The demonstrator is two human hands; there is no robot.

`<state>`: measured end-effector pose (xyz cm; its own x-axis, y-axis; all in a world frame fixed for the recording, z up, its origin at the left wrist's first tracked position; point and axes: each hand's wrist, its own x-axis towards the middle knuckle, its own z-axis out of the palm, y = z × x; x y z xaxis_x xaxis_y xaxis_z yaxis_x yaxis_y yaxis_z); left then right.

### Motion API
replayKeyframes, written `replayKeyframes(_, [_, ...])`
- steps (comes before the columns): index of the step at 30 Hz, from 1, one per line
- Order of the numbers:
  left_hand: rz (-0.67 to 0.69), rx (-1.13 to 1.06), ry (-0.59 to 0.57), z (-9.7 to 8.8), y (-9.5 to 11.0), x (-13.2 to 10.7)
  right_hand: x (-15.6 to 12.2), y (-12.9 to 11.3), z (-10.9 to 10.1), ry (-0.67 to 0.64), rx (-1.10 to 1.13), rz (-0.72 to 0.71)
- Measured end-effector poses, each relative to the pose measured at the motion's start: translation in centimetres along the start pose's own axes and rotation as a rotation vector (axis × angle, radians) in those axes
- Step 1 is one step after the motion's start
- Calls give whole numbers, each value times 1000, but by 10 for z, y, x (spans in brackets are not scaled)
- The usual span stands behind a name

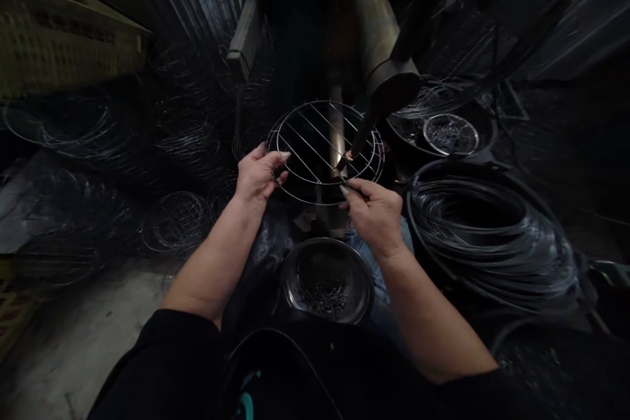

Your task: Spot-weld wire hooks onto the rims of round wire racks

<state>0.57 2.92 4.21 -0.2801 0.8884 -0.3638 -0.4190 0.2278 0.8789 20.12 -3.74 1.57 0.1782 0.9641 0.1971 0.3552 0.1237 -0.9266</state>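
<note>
A round wire rack (315, 125) with parallel cross wires lies under the pointed tip of a welding machine's arm (380, 79). My left hand (256, 175) grips the rack's left rim, fingers curled over the ring. My right hand (375, 210) is closed in a pinch at the rack's near edge, holding a short piece of wire I can barely make out. The tip of the electrode touches the rack just above my right fingers.
A metal bowl (325, 279) with small wire bits sits in my lap. Another bowl (450, 133) stands at the right rear. Big coils of wire rings (492, 236) lie on the right. Finished wire racks (174, 220) are piled on the left.
</note>
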Motion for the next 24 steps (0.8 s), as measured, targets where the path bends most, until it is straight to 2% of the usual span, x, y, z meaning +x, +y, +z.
replayKeyframes(3, [-4,-22,2,-1,1,-2,-2,6,-7,-88,91,-31])
replayKeyframes(6, [24,-31,0,-2,2,-6,-1,8,-10,-138,63,-69])
replayKeyframes(10, [55,-24,-49,-4,3,-9,-4,8,-2,15,28,-9])
replayKeyframes(14, [26,-38,-16,-4,3,-16,-13,6,9,121,94,26])
replayKeyframes(19, [16,-89,-24,-4,3,-17,-20,2,10,193,166,23])
replayKeyframes(24, [-41,-84,35,2,0,-2,-5,1,14,177,271,51])
